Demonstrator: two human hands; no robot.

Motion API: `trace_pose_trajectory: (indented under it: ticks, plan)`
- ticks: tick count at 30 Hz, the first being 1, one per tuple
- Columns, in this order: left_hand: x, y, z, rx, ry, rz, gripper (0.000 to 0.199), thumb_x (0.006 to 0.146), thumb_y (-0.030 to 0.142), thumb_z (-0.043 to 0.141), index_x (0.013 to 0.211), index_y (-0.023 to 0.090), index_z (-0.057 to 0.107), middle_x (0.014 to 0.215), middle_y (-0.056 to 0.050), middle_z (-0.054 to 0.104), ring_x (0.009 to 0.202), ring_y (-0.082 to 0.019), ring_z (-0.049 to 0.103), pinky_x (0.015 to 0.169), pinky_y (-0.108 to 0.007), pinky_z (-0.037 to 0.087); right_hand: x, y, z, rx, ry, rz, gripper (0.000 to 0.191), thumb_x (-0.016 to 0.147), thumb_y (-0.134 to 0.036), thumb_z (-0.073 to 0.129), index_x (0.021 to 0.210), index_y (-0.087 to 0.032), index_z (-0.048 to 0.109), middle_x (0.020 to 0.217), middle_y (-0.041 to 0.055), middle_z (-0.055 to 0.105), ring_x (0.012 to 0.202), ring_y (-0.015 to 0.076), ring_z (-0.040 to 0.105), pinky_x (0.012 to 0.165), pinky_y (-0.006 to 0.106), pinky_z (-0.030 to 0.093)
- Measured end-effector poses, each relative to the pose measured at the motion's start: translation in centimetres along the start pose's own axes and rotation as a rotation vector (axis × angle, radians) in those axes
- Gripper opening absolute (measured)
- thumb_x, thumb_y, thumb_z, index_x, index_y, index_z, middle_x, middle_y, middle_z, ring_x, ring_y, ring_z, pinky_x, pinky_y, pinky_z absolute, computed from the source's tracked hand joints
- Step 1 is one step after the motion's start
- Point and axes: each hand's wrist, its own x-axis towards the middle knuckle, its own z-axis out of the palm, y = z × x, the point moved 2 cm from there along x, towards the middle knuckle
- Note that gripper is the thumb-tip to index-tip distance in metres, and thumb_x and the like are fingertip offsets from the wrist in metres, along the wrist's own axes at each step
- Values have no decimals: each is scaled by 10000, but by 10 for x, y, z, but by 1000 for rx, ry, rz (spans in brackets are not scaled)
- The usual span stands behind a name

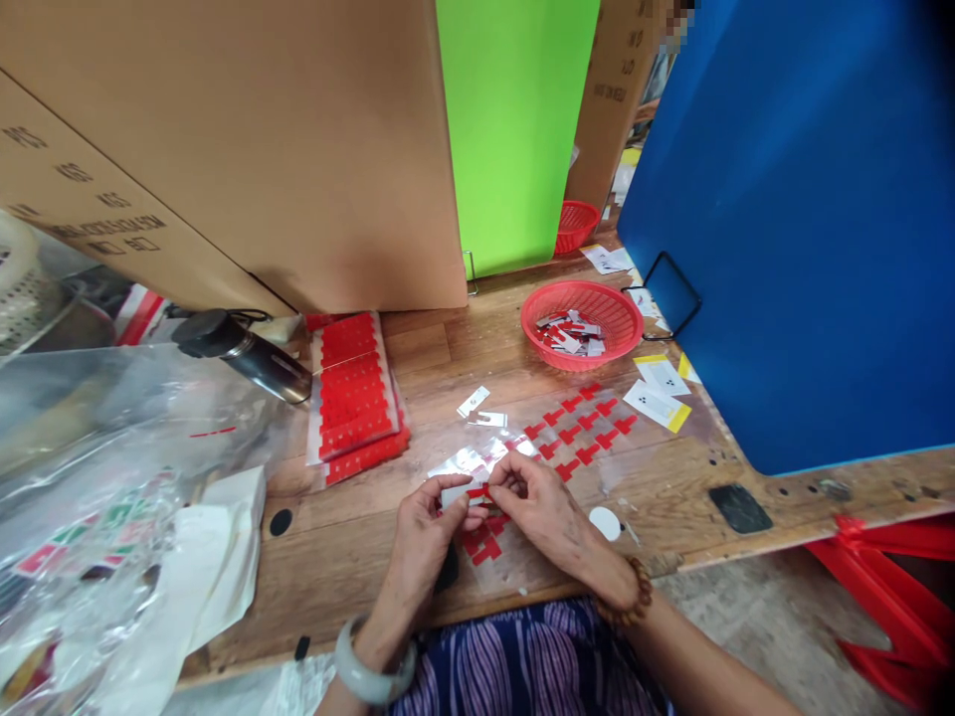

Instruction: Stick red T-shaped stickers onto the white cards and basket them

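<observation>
My left hand (433, 522) pinches a small white card (457, 493) between thumb and fingers. At the card's right end, my right hand (533, 502) has its fingertips closed on a small red piece (481, 491). Both hands are over a clear sheet (514, 577) with rows of red T-shaped stickers (568, 435). Two white cut pieces (473, 402) lie just beyond the sheet. A red basket (631, 323) farther back holds several white and red pieces (568, 334).
Stacked red sticker sheets (354, 388) and a dark flask (265, 363) are on the left, near plastic bags (96, 497). Cardboard (298, 149), a green panel (514, 129) and a blue panel (806, 249) stand behind. White-yellow cards (657, 404) lie right.
</observation>
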Motion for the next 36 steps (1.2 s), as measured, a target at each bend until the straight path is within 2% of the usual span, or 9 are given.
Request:
trace_pose_trajectory:
  ticks: [3,7,13,18,29,36]
  plan:
    - [1,2,2,63,36,51,417,637,312,749,973,108,610,648,-50,727,606,-188,699,657,-290,552,-1,-2,2,16,-19,-6,92,786,-113,494,738,-189,508,676,-30,533,612,119,510,583,234,396]
    - [2,5,3,94,90,135,345,648,306,735,922,123,634,684,-45,735,623,-191,703,661,-293,552,-3,-9,5,-92,30,-77,117,782,-92,480,731,-195,502,690,-30,540,629,117,510,592,232,383]
    - [0,7,0,-9,22,-1,430,609,288,785,968,114,625,645,-48,729,598,-184,702,639,-266,550,2,-10,-1,-59,-26,-18,102,781,-96,483,749,-188,514,677,-33,541,622,114,518,595,227,398]
    - [1,5,-3,-77,-14,-56,462,592,270,816,978,107,624,655,-68,736,591,-170,702,615,-231,548,5,-5,-3,-96,-36,5,119,759,-77,474,728,-187,508,658,-35,535,609,115,507,581,231,380]
    - [2,3,-6,-88,-34,-72,476,592,270,822,986,102,615,664,-77,741,604,-160,708,621,-202,549,2,-2,3,-183,14,-88,123,778,-87,476,738,-193,524,663,-29,538,603,116,495,588,242,372]
    - [3,2,-8,-45,-29,-47,448,589,279,817,955,104,628,649,-70,735,603,-178,709,616,-227,547,1,12,10,-260,21,-143,109,826,-115,490,781,-210,519,734,-14,582,678,139,531,649,261,405]
